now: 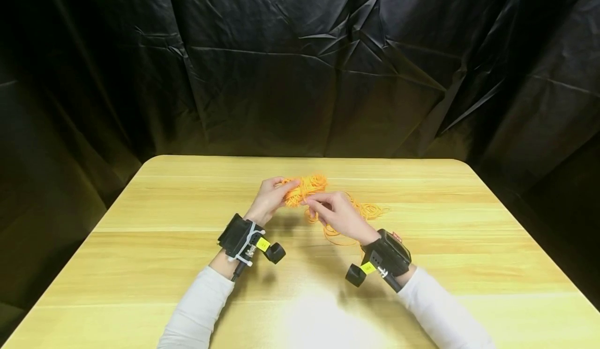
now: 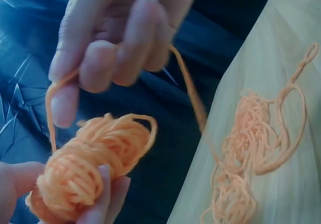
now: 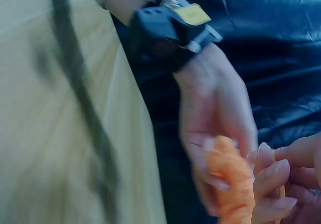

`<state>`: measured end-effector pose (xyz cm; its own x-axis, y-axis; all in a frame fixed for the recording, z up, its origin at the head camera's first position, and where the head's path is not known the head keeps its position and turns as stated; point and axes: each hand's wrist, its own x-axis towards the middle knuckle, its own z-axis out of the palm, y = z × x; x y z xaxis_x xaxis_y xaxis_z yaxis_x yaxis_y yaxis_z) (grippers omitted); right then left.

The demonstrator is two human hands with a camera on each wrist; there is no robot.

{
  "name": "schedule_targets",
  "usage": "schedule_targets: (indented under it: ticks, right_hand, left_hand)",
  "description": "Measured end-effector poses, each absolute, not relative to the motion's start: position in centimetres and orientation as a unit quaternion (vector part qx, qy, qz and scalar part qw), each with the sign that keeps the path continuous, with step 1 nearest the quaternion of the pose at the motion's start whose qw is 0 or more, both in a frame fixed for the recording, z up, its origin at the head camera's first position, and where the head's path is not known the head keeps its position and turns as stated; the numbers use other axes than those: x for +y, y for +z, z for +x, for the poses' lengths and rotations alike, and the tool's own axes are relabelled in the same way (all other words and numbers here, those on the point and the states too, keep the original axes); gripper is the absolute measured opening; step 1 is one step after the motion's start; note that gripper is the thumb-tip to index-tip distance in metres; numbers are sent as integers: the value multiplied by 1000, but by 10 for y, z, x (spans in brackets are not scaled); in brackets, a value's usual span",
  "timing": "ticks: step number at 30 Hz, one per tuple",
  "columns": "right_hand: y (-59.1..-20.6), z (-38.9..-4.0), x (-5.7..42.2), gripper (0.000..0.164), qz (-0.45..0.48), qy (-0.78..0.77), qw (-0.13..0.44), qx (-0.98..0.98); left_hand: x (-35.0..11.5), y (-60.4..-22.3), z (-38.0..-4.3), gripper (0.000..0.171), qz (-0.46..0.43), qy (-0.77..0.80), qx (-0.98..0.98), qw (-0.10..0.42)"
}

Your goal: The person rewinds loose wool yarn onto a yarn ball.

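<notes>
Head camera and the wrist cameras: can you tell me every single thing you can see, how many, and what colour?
Table: one, pale wood, below the hands
Sheeting: count unclear, black, behind the table
Yarn bundle: one, orange, above the table
Loose yarn: uncountable loops, orange, on the table
Wrist cameras: two, black, one per wrist
Yellow labels: two, yellow, beside the cameras
Sleeves: two, white, on the forearms
Left hand: one, bare, holding the bundle
Right hand: one, bare, pinching a yarn strand
</notes>
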<state>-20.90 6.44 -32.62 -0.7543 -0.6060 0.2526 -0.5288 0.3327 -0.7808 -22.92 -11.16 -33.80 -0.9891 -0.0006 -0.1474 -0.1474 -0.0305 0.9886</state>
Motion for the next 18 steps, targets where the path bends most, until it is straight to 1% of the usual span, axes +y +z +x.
schedule_targets:
  ticks: [3, 7, 11, 15, 18]
  right_hand:
    - [-335, -206, 63, 20, -367, -468, 70, 801]
    - [-349, -206, 63, 22, -372, -500, 155, 766]
    - [-363, -213, 66, 29, -345, -533, 231, 737]
    - [-377, -225, 72, 35, -299, -574, 263, 716]
    - [-383, -234, 77, 32, -258, -604, 274, 702]
  left_hand:
    - [-111, -335, -229, 25, -54, 727, 683, 36]
    - [-112, -333, -229, 26, -48, 735, 675, 44]
    - [-113, -332, -228, 26, -35, 754, 651, 79]
    - [-114, -334, -228, 30, -3, 763, 634, 127]
    - [-114, -336, -228, 32, 16, 752, 640, 157]
